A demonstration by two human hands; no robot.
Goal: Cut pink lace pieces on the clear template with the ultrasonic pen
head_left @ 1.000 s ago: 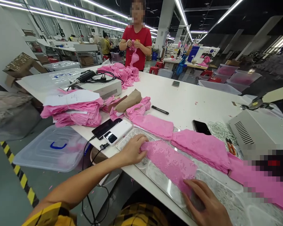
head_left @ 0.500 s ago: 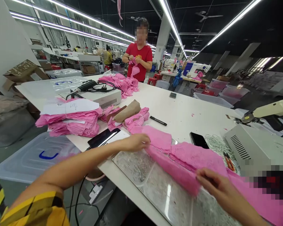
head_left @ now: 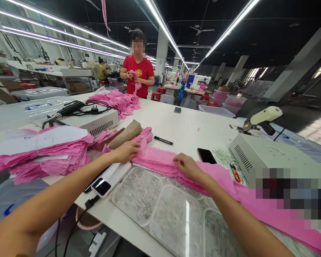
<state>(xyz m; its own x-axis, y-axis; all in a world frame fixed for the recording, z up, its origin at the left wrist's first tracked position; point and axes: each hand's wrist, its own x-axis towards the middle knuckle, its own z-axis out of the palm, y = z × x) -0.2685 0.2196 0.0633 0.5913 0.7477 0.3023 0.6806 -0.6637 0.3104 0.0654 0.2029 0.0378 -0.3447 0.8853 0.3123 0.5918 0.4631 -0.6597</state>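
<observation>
A row of stacked pink fabric pieces (head_left: 157, 160) lies along the back part of a tray-like metal plate and the table. My left hand (head_left: 127, 151) is at the left end of the stack, its fingers closed on the pink fabric. At the middle of the row, my right hand (head_left: 188, 166) bends over the cloth, thumb and fingers pinched together at the fabric. More pink fabric runs off to the right under and past my right forearm. The grey panelled plate (head_left: 176, 210) shows in front of both hands.
A bundle of pink pieces with a paper sheet (head_left: 42, 139) lies left. Behind are a brown roll (head_left: 127, 134), a black marker (head_left: 163, 140) and a phone (head_left: 206, 156). Orange-handled snips (head_left: 234, 173) lie beside a grey box (head_left: 278, 160). A person in red (head_left: 137, 75) handles pink pieces across the table.
My right hand has moved left and away from me along the stack. The long pink strip that hung over the plate no longer covers it. The view has turned right.
</observation>
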